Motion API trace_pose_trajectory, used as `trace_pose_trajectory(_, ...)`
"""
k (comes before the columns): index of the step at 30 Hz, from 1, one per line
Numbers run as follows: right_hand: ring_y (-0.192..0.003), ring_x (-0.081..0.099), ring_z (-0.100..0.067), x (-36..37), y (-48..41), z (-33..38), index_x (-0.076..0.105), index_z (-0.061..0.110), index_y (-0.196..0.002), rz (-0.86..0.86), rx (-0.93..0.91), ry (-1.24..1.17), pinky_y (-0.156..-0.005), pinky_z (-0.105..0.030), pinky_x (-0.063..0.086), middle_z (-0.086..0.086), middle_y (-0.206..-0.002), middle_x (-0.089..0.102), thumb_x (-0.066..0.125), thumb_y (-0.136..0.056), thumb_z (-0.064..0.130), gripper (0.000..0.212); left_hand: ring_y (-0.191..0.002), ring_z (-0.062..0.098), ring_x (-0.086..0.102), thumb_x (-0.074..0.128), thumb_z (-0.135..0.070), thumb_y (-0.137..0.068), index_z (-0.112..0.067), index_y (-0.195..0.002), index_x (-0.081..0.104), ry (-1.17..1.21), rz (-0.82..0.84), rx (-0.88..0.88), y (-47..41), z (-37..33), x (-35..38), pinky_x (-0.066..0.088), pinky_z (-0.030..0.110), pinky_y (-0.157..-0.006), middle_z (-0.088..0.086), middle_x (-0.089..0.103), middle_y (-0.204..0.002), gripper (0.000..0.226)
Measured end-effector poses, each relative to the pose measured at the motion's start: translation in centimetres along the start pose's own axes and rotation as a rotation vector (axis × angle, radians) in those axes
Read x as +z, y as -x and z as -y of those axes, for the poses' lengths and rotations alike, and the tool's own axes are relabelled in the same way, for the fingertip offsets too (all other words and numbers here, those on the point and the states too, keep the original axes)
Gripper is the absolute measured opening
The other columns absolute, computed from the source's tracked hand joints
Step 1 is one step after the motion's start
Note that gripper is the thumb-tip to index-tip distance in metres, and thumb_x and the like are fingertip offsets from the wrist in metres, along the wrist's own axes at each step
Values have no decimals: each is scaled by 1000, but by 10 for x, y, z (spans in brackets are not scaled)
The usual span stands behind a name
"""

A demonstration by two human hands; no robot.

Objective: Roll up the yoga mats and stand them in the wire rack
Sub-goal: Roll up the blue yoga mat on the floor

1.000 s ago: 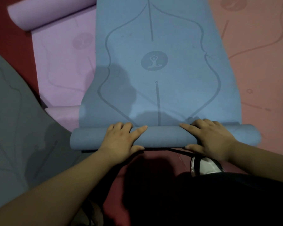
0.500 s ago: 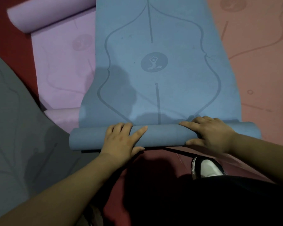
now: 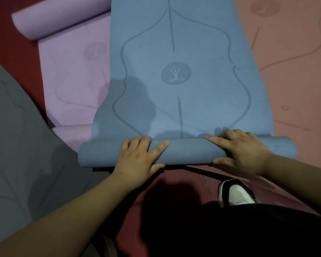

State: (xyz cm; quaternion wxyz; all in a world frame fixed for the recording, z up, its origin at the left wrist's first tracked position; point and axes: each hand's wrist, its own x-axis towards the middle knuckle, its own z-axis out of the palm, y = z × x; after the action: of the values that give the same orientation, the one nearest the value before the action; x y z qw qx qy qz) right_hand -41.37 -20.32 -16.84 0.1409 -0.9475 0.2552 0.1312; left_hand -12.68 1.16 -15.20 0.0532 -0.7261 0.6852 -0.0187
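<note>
A blue yoga mat (image 3: 176, 52) lies unrolled on the floor, running away from me. Its near end is wound into a roll (image 3: 187, 152) lying crosswise. My left hand (image 3: 139, 158) presses on the roll left of centre, fingers spread over the top and thumb on the near side. My right hand (image 3: 243, 151) presses on it right of centre in the same way. No wire rack is in view.
A lilac mat (image 3: 72, 71), rolled at both ends, lies to the left, partly under the blue one. A grey mat (image 3: 13, 145) covers the near left, a salmon mat (image 3: 295, 62) the right. Red floor (image 3: 174, 182) and my white shoe (image 3: 235, 193) are near me.
Both hands have pushed the blue roll a little farther away from me, taking up slightly more of the flat mat.
</note>
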Motion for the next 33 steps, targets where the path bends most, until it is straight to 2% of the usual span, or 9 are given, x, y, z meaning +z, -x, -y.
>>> trace_pose_trajectory(4,-113,52,-21,-6,-5,0,13,54,-154,35,5,-14,-95,-41,45,6,-124,50,21,-82,90,81,-103,32,54,61,-73,-77,-39,-145,49,18,-3,-7,-7,2,2,44,48,-89,8,59,-122,77)
trace_pose_trajectory(6,-113,53,-22,-6,-4,0,16,52,-155,-16,2,-23,-96,-43,45,4,-124,52,28,-84,88,80,-98,30,55,50,-76,-82,-41,-146,47,39,20,8,-13,10,-1,46,46,-86,5,59,-119,74)
trace_pose_trajectory(9,-114,54,-26,-3,2,1,27,47,-155,-93,-1,0,-96,-46,44,-1,-127,53,36,-86,85,79,-102,26,53,29,-84,-81,-48,-152,32,99,215,-2,-29,25,-13,43,43,-89,-2,53,-121,79)
trace_pose_trajectory(12,-111,57,-28,-7,-2,1,29,47,-153,-70,9,-22,-93,-46,46,-1,-126,57,30,-85,86,79,-108,22,49,21,-88,-77,-53,-154,20,154,351,-2,-43,32,-21,39,41,-93,-5,48,-123,85)
trace_pose_trajectory(14,-108,58,-26,-12,-7,-2,28,48,-153,-16,9,-41,-91,-46,48,2,-124,58,25,-84,88,80,-109,24,51,25,-85,-79,-50,-154,25,129,285,2,-42,28,-23,38,43,-94,-2,50,-123,82)
trace_pose_trajectory(17,-110,58,-23,-17,-10,-6,26,50,-153,27,4,-41,-91,-42,46,6,-125,57,24,-82,89,81,-107,33,55,44,-75,-84,-33,-148,47,29,49,-11,-19,10,-16,40,48,-94,10,57,-123,77)
trace_pose_trajectory(20,-112,56,-22,-19,-13,-6,22,51,-153,51,-10,-18,-91,-41,46,8,-125,57,21,-80,91,83,-112,38,53,61,-73,-78,-28,-146,48,0,40,-28,-11,3,-4,40,54,-99,16,56,-130,83)
trace_pose_trajectory(27,-117,55,-20,-41,-20,-7,23,52,-153,88,-21,-65,-97,-40,44,7,-126,59,30,-78,90,84,-97,32,59,28,-83,-82,-33,-150,41,1,188,-7,-35,20,-20,46,45,-86,7,63,-114,86)
trace_pose_trajectory(33,-121,54,-15,-65,-10,-5,29,54,-151,151,-15,-163,-104,-36,41,9,-127,59,52,-79,79,80,-93,30,61,22,-86,-81,-34,-151,39,96,210,46,-32,25,-38,48,40,-80,4,64,-105,89)
